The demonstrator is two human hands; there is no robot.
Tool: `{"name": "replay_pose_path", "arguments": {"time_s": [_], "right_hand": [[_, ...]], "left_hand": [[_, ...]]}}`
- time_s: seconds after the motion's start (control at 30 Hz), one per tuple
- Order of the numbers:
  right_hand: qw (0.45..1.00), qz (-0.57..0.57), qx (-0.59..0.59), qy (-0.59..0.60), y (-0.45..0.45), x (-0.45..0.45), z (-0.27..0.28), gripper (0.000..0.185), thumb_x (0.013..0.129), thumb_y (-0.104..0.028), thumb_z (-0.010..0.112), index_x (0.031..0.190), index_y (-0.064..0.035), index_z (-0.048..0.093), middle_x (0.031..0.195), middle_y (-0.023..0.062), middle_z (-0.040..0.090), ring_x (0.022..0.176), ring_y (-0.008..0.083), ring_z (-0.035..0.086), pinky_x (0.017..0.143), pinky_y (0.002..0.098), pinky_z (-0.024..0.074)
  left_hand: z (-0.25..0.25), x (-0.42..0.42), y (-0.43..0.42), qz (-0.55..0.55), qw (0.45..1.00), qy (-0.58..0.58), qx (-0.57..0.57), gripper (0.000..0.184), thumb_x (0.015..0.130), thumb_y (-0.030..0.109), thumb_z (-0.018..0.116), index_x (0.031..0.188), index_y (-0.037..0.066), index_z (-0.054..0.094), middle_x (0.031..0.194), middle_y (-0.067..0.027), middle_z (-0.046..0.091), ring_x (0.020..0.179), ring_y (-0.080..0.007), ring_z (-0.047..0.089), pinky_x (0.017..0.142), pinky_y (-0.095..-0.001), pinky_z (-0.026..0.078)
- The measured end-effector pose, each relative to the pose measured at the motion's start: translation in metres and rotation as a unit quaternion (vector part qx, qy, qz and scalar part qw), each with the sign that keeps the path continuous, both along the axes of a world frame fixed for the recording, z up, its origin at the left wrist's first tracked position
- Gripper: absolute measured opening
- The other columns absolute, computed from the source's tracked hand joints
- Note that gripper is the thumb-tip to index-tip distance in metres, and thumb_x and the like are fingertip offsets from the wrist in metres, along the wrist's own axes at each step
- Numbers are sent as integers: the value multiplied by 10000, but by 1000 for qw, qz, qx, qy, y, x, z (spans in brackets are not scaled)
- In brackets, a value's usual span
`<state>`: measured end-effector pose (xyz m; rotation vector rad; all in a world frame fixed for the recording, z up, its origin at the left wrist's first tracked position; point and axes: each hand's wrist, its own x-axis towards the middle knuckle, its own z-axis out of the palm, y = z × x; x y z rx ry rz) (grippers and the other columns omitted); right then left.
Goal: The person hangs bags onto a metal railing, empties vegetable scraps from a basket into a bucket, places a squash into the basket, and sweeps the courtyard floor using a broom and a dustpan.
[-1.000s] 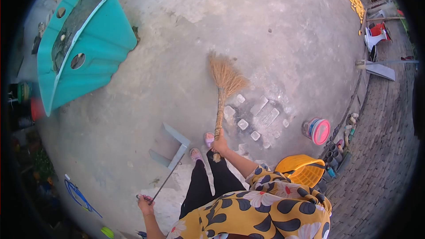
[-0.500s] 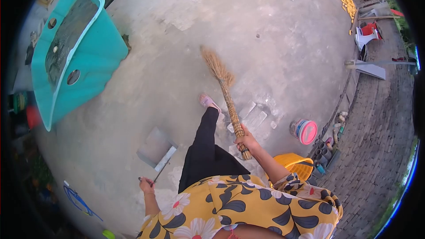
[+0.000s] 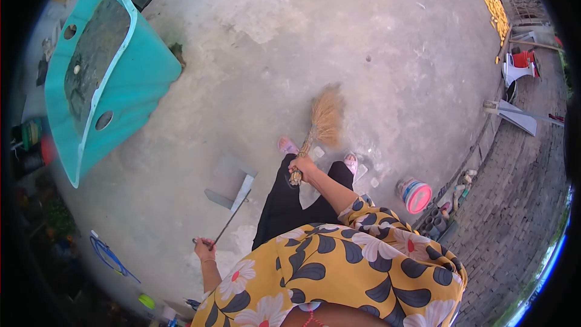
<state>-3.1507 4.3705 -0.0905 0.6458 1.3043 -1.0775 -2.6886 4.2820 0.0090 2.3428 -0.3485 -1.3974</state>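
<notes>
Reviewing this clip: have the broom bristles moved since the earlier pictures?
Yes. The broom bristles have shifted rightward in the picture, farther from the teal tub and closer to the pink-lidded bucket.

No lettering, number or sign was legible. The markings on the pink-lidded bucket (image 3: pixel 414 195) were too small to read.

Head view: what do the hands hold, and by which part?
Right hand: tan, fan-shaped straw broom, near its handle's butt end. Left hand: grey, angular, metal-looking dustpan, near the top of its thin rod handle.
</notes>
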Motion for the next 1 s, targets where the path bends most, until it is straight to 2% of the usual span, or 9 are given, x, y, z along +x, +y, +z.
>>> {"name": "replay_pose_path", "arguments": {"time_s": [0.2,0.37,0.4,0.43,0.57,0.73,0.87,0.93,1.0], "right_hand": [[997,17,29,-64,-2,-8,5,215,626,111,556,752,-8,429,557,104,491,448,218,535,372,330,431],[968,244,-43,-35,0,-19,34,188,626,93,577,752,11,463,541,105,492,459,208,550,367,321,424],[956,282,-70,-47,3,-24,45,304,629,83,584,905,29,469,569,102,498,452,191,539,363,311,419],[957,278,-71,-47,10,-29,58,304,629,83,584,905,29,469,569,102,498,452,191,539,363,311,419],[967,215,-125,-62,54,-100,140,657,657,57,575,1237,-47,285,665,87,492,443,142,501,370,267,402],[975,32,-192,-107,109,-207,176,697,692,26,554,1306,-82,242,687,84,493,447,139,497,376,267,397],[987,0,-163,9,129,-291,162,787,671,49,560,1345,-104,184,688,86,495,441,148,498,372,280,400],[990,-31,-55,129,140,-338,145,876,649,75,562,1373,-129,112,674,95,492,436,156,501,366,295,408],[981,-69,13,180,154,-396,97,790,634,90,563,1309,-122,212,651,97,486,431,164,506,362,305,417]], "left_hand": [[-6,-33,10,30,996,78,-13,295,894,399,403,758,142,455,619,-20,509,551,-164,503,465,-283,387],[-10,-72,22,38,994,98,-7,299,899,393,403,769,129,456,620,-26,511,562,-169,503,483,-291,392],[-9,-75,25,26,995,101,-7,302,897,395,407,775,124,458,623,-28,512,566,-169,505,488,-290,393],[-6,-77,23,22,995,100,-7,302,897,395,407,775,124,458,623,-28,512,566,-169,505,488,-290,393],[-1,-91,23,17,997,76,2,299,885,404,423,778,127,460,625,-29,519,553,-168,503,476,-298,397],[3,-111,32,11,1000,20,19,303,871,425,425,773,139,458,585,-18,504,519,-156,492,428,-276,367],[11,-149,32,42,998,-47,30,318,870,437,405,725,157,450,555,-6,480,483,-147,469,415,-262,340],[16,-157,35,65,995,-77,17,332,860,448,406,704,157,440,537,2,468,452,-146,450,403,-277,331],[21,-163,39,90,989,-115,8,350,854,456,406,698,145,440,519,0,457,420,-141,437,377,-279,312]]}}
